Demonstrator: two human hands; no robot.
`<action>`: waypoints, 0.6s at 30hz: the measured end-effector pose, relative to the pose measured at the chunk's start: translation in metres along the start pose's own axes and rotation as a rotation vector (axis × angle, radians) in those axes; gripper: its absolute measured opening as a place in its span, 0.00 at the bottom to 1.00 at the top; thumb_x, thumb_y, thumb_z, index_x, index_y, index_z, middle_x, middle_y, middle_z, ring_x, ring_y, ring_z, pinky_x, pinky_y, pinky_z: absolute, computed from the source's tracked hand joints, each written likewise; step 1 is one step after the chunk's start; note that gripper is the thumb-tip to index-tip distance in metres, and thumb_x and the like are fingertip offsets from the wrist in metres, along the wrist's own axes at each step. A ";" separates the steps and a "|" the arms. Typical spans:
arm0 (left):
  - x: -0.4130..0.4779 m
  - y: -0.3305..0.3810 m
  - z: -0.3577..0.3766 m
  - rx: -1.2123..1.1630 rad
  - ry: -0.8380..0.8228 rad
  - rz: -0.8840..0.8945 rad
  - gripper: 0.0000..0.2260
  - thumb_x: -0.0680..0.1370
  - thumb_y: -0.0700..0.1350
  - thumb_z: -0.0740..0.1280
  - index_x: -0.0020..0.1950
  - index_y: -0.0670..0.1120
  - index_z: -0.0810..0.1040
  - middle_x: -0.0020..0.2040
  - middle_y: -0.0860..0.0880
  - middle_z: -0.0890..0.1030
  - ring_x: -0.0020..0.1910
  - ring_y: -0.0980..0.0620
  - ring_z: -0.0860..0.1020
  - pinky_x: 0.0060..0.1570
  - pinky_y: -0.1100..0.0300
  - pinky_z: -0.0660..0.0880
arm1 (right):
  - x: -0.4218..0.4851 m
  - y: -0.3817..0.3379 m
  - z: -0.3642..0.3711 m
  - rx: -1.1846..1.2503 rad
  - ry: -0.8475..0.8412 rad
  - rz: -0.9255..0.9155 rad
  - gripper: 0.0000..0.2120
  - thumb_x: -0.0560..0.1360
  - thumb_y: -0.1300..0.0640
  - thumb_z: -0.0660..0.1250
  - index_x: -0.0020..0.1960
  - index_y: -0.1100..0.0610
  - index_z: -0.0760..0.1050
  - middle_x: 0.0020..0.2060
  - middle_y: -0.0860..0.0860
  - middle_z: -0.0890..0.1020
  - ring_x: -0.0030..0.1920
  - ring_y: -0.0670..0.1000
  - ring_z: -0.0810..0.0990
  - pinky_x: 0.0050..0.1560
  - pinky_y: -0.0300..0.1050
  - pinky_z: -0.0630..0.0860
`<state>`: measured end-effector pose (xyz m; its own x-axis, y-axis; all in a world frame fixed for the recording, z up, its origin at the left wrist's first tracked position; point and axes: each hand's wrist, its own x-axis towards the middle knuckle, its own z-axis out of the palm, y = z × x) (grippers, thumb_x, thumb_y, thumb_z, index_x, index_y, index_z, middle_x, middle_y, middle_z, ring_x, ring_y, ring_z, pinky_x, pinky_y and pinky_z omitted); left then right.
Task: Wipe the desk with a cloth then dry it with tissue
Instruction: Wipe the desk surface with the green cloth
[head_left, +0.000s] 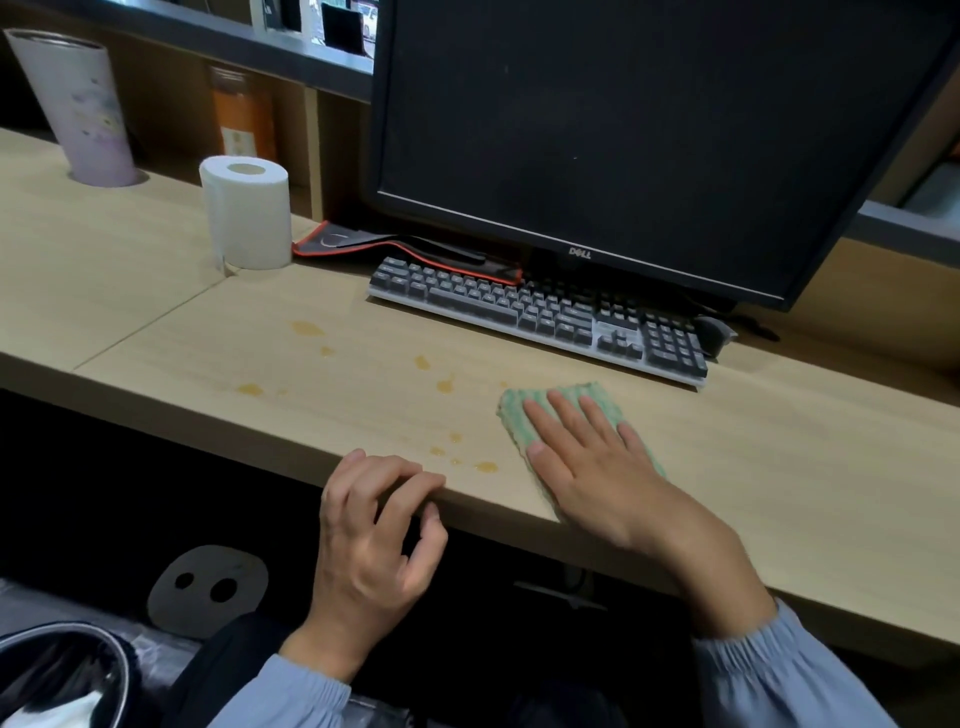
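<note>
A light wooden desk (363, 332) carries several small amber spills (306, 328), scattered from the middle toward the front edge. A green ribbed cloth (519, 410) lies flat near the front edge, right of the spills. My right hand (597, 467) presses down flat on the cloth with fingers spread. My left hand (374, 525) curls its fingers over the desk's front edge and holds nothing else. A white tissue roll (247, 213) stands upright at the back left.
A dark Dell monitor (623, 130) stands at the back with a grey keyboard (535, 312) in front and a red-edged black mat (415, 249) under it. A pale tumbler (83, 109) stands far left. A bin (62, 675) sits below on the floor.
</note>
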<state>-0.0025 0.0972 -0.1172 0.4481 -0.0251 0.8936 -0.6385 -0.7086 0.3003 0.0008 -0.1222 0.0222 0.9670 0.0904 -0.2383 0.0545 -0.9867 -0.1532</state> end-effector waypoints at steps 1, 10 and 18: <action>0.000 0.000 0.000 -0.002 0.002 0.001 0.14 0.77 0.40 0.69 0.62 0.47 0.78 0.60 0.47 0.74 0.61 0.44 0.74 0.75 0.44 0.66 | 0.017 0.000 -0.004 0.001 0.000 0.012 0.26 0.86 0.39 0.39 0.83 0.36 0.37 0.83 0.40 0.36 0.82 0.48 0.31 0.80 0.56 0.34; 0.001 0.000 0.000 -0.025 -0.004 0.002 0.16 0.75 0.38 0.68 0.63 0.47 0.77 0.60 0.47 0.74 0.60 0.46 0.75 0.76 0.46 0.64 | 0.070 -0.010 -0.018 0.024 0.011 0.045 0.27 0.87 0.40 0.40 0.84 0.40 0.39 0.84 0.43 0.39 0.83 0.51 0.34 0.80 0.60 0.35; 0.001 0.000 -0.003 -0.021 -0.003 0.009 0.18 0.75 0.36 0.69 0.64 0.46 0.78 0.61 0.48 0.74 0.62 0.45 0.75 0.75 0.44 0.67 | -0.017 -0.031 0.011 -0.034 0.013 -0.145 0.26 0.86 0.39 0.38 0.82 0.34 0.35 0.80 0.35 0.33 0.79 0.43 0.27 0.80 0.52 0.31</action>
<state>-0.0036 0.0993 -0.1152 0.4444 -0.0338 0.8952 -0.6553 -0.6936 0.2991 -0.0202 -0.0920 0.0200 0.9515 0.2309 -0.2035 0.2021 -0.9674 -0.1527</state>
